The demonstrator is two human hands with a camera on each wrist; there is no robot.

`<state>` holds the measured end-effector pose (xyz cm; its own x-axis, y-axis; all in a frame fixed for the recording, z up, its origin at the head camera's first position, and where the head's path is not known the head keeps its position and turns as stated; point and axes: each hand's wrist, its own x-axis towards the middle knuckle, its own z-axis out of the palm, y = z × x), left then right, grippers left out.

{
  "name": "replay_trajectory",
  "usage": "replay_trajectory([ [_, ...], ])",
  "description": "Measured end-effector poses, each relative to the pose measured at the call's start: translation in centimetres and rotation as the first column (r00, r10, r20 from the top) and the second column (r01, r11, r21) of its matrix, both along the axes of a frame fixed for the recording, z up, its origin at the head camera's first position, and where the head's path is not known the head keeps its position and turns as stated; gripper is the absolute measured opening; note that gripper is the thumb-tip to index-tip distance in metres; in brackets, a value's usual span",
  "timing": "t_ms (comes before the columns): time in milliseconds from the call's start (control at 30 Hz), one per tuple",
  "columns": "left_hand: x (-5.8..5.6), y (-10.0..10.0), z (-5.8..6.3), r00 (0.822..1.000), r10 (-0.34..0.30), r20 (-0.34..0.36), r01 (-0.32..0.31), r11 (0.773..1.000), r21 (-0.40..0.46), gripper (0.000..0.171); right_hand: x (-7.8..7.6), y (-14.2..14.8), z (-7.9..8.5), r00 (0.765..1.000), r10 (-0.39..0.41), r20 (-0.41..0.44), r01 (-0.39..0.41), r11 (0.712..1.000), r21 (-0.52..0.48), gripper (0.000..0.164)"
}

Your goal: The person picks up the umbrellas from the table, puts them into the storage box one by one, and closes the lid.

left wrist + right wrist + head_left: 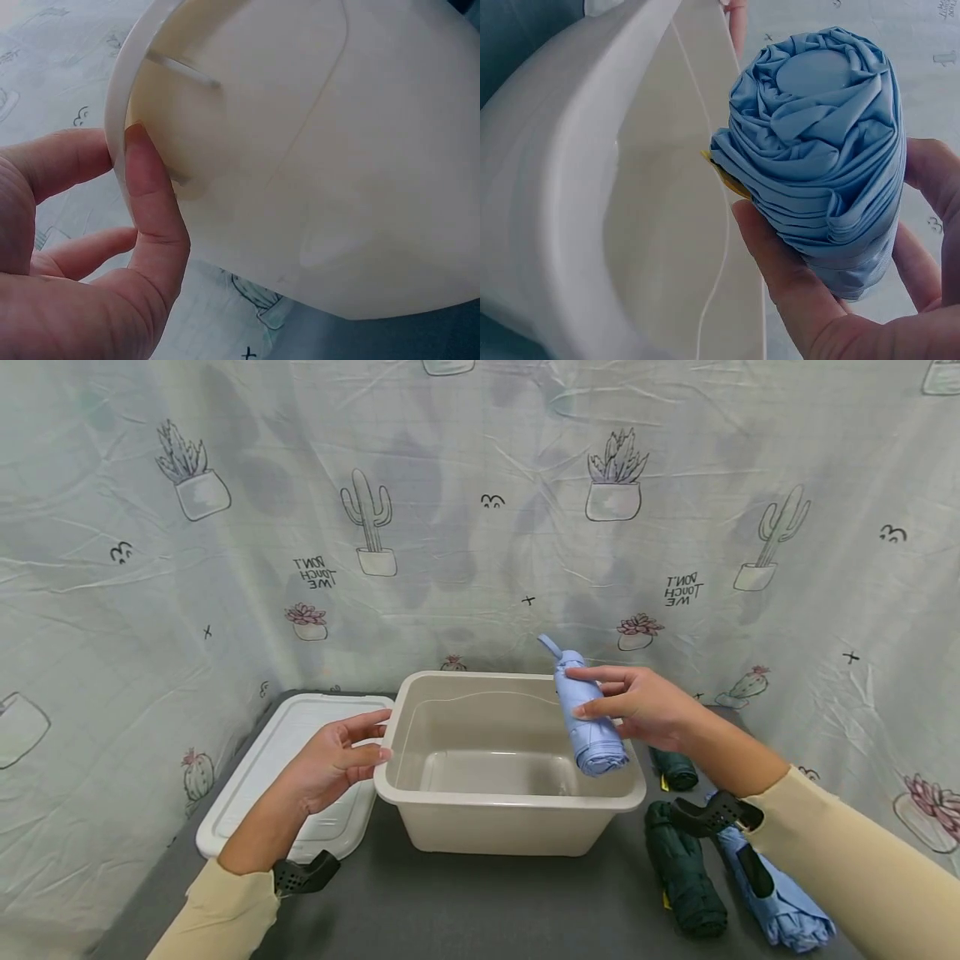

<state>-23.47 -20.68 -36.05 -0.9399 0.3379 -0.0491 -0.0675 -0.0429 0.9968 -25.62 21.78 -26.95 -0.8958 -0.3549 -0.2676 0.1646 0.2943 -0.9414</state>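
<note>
My right hand [648, 706] grips a rolled-up light blue folding umbrella [588, 718] above the right side of a beige plastic bin [510, 822]. The umbrella tilts, its strap end up and away. Its gathered cloth end [817, 135] faces the camera in the right wrist view, with a bit of yellow tag beside it. My left hand [341, 764] pinches the bin's left rim, and the left wrist view shows the hand [105, 247] with one digit inside the rim and others outside. Bare floor shows inside the bin.
A white lid [258, 777] lies left of the bin on the dark grey table [450, 902]. To the right lie a dark green rolled umbrella [686, 877], another dark green one [675, 768] behind it, and a blue one [787, 902] partly under my right forearm. A printed curtain [495, 552] hangs behind.
</note>
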Motion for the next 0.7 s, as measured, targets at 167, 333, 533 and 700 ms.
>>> replay_trajectory([
  [167, 0.1, -0.1, 0.0, 1.000, 0.004, -0.003, -0.004, 1.000, -0.008, 0.072, -0.9, -1.5, -0.3, 0.999, 0.000, 0.046, 0.002, 0.998, -0.055, 0.072],
  [333, 0.0, 0.0, 0.0, 1.000, -0.004, -0.005, 0.003, 1.000, -0.009, 0.073, -1.7, -2.8, -0.9, 0.997, 0.018, 0.073, -0.010, 0.995, -0.104, 0.071],
  [533, 0.0, -0.1, 0.0, 1.000, -0.007, -0.005, 0.007, 1.000, -0.005, 0.074, -2.4, -4.7, -1.4, 0.994, 0.024, 0.111, -0.014, 0.996, -0.093, 0.069],
  [700, 0.1, -0.1, 0.1, 1.000, 0.000, 0.000, 0.000, 1.000, -0.004, 0.073, -2.7, -6.3, -1.8, 0.986, 0.032, 0.166, -0.014, 0.994, -0.105, 0.068],
])
